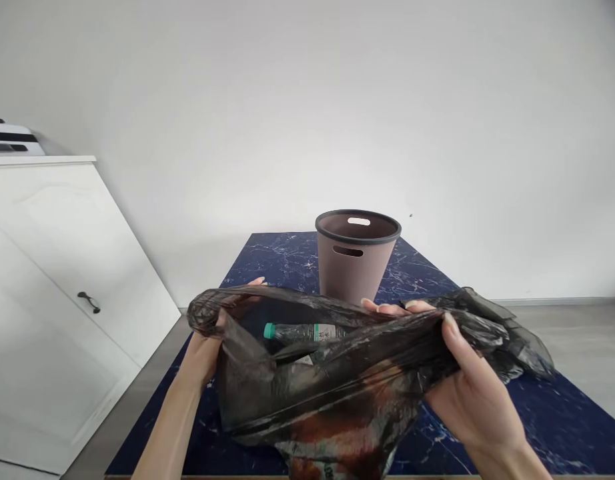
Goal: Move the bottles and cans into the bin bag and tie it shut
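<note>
I hold a thin black plastic bag (pixel 317 393) over a dark blue marbled table (pixel 282 260). My left hand (pixel 207 347) grips the bag's left rim, partly hidden by the plastic. My right hand (pixel 467 387) pinches the right rim, fingers stretched along the edge. The bag's mouth is pulled wide between both hands. Inside lies a plastic bottle (pixel 302 331) with a green cap, on its side, and some reddish-brown stuff shows through the lower part of the bag. Behind the bag stands a brownish waste bin (pixel 356 257) with a dark rim, upright and with no liner.
A white cabinet (pixel 52 300) with a dark handle stands at the left, flat objects on its top. A plain white wall is behind the table. Grey floor shows on both sides of the table.
</note>
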A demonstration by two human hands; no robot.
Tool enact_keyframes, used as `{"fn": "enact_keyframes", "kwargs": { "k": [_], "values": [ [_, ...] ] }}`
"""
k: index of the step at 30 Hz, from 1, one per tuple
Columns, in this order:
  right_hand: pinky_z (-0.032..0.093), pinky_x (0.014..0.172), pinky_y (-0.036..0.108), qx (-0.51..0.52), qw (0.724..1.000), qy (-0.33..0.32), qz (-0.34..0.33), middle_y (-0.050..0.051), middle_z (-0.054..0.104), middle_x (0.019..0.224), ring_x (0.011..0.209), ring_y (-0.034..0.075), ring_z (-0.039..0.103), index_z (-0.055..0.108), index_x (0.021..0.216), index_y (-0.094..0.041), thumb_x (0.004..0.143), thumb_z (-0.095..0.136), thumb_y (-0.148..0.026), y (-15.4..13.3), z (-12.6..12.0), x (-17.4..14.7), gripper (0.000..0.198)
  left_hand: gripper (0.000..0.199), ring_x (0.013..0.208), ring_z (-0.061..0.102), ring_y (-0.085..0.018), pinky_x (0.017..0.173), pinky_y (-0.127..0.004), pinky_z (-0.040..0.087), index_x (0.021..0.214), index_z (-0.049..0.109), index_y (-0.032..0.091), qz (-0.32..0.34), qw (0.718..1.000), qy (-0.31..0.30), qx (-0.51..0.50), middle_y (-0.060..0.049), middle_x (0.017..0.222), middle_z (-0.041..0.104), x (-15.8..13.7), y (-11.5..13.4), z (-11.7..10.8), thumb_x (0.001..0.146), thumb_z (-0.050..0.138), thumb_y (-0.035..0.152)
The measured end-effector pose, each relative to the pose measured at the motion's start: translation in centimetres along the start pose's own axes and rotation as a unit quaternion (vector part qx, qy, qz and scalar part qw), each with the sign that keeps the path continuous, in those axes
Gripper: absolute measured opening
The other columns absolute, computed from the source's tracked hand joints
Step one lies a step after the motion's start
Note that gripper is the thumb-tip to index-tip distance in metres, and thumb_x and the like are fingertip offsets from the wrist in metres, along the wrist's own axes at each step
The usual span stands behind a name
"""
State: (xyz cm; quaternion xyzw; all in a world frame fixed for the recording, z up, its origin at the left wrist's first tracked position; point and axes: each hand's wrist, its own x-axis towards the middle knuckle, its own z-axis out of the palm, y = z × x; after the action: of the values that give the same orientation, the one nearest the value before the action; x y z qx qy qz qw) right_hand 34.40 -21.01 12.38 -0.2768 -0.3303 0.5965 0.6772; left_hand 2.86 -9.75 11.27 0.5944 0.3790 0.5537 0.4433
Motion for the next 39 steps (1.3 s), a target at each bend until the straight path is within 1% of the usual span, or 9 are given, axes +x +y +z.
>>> {"fn": "enact_keyframes", "kwargs": {
  "k": [7, 10, 15, 18, 21, 24, 32, 36, 39],
  "values": [
    [0.046, 0.123, 0.062, 0.050, 0.997, -0.003, -0.055, -0.001, 0.081, 0.092, 0.135, 0.033, 0.068, 0.075, 0.110, -0.038, 0.102, 0.068, -0.054, 0.4, -1.6, 1.5, 0.019, 0.046, 0.147, 0.059, -0.034, 0.123, -0.053, 0.050, 0.139, 0.071, 0.032, 0.000, 0.980, 0.064, -0.190, -0.006, 0.157, 0.065, -0.9, 2.9, 3.2, 0.104, 0.061, 0.061],
    [0.050, 0.121, 0.054, 0.077, 0.995, -0.001, -0.070, -0.007, 0.043, 0.049, 0.099, 0.025, 0.080, 0.071, 0.099, -0.035, 0.105, 0.067, -0.049, 0.0, -1.4, 1.7, 0.015, 0.035, 0.147, 0.060, -0.026, 0.126, -0.045, 0.046, 0.135, 0.071, 0.036, 0.031, 0.966, 0.074, -0.247, -0.001, 0.156, 0.066, -1.0, 3.7, 4.4, 0.108, 0.060, 0.054],
    [0.063, 0.068, 0.027, 0.092, 0.994, -0.024, -0.058, -0.013, 0.010, 0.049, 0.038, 0.008, 0.013, 0.066, 0.091, -0.029, 0.109, 0.064, -0.042, -0.7, -0.8, 1.9, 0.022, 0.019, 0.078, 0.077, -0.012, 0.104, -0.034, 0.063, 0.101, 0.071, 0.028, -0.001, 0.911, 0.054, -0.408, 0.007, 0.078, 0.076, -0.6, 4.5, 5.8, 0.112, 0.057, 0.032],
    [0.038, 0.038, 0.018, 0.043, 0.996, -0.052, -0.057, -0.011, 0.019, 0.057, 0.044, 0.009, 0.009, 0.066, 0.095, -0.029, 0.109, 0.059, -0.054, -0.7, -0.7, 2.0, 0.029, 0.021, 0.037, 0.034, -0.005, 0.059, -0.017, 0.058, 0.092, 0.063, 0.023, -0.003, 0.905, -0.072, -0.419, 0.012, 0.052, 0.040, -0.3, 4.8, 6.2, 0.111, 0.055, 0.024],
    [0.025, 0.036, 0.018, -0.081, 0.994, -0.060, -0.039, -0.008, 0.024, 0.067, 0.051, 0.010, 0.015, 0.066, 0.101, -0.028, 0.106, 0.055, -0.067, -0.5, -0.4, 1.8, 0.041, 0.034, 0.043, 0.018, -0.008, 0.039, -0.017, 0.031, 0.089, 0.060, 0.022, 0.006, 0.943, -0.192, -0.273, 0.010, 0.056, 0.033, -0.1, 5.1, 6.6, 0.114, 0.048, 0.040],
    [0.025, 0.045, 0.021, -0.225, 0.974, -0.027, -0.016, -0.007, 0.026, 0.071, 0.057, 0.010, 0.021, 0.065, 0.103, -0.025, 0.105, 0.052, -0.071, -0.2, 0.3, 1.4, 0.049, 0.038, 0.050, 0.031, -0.011, 0.053, -0.023, 0.036, 0.091, 0.061, 0.021, 0.001, 0.961, -0.276, 0.000, 0.006, 0.062, 0.043, -0.4, 6.0, 7.5, 0.116, 0.037, 0.036],
    [0.044, 0.067, 0.028, -0.333, 0.932, -0.142, -0.013, -0.001, 0.052, 0.076, 0.069, 0.015, 0.049, 0.058, 0.088, -0.024, 0.111, 0.047, -0.062, -0.1, 2.3, 1.2, 0.046, 0.018, 0.075, 0.069, -0.025, 0.062, -0.033, 0.035, 0.098, 0.063, 0.021, 0.077, 0.741, -0.380, 0.549, -0.005, 0.089, 0.074, -1.2, 6.8, 10.1, 0.101, 0.047, 0.013],
    [0.051, 0.096, 0.036, -0.269, 0.941, -0.194, -0.070, 0.003, 0.062, 0.081, 0.087, 0.020, 0.066, 0.053, 0.074, -0.024, 0.112, 0.048, -0.058, -0.3, 2.4, 1.6, 0.052, 0.023, 0.080, 0.076, -0.029, 0.064, -0.034, 0.041, 0.102, 0.067, 0.021, 0.067, 0.725, -0.386, 0.566, -0.009, 0.094, 0.079, -0.8, 4.8, 10.1, 0.104, 0.045, 0.014],
    [0.058, 0.086, 0.038, -0.182, 0.950, -0.252, -0.023, -0.003, 0.052, 0.063, 0.064, 0.017, 0.064, 0.056, 0.078, -0.023, 0.113, 0.045, -0.059, 0.2, 2.1, 2.1, 0.051, 0.024, 0.084, 0.077, -0.027, 0.067, -0.033, 0.044, 0.103, 0.067, 0.021, 0.070, 0.748, -0.392, 0.531, -0.009, 0.100, 0.080, -0.5, 4.1, 9.9, 0.104, 0.044, 0.015]
  ]
}}
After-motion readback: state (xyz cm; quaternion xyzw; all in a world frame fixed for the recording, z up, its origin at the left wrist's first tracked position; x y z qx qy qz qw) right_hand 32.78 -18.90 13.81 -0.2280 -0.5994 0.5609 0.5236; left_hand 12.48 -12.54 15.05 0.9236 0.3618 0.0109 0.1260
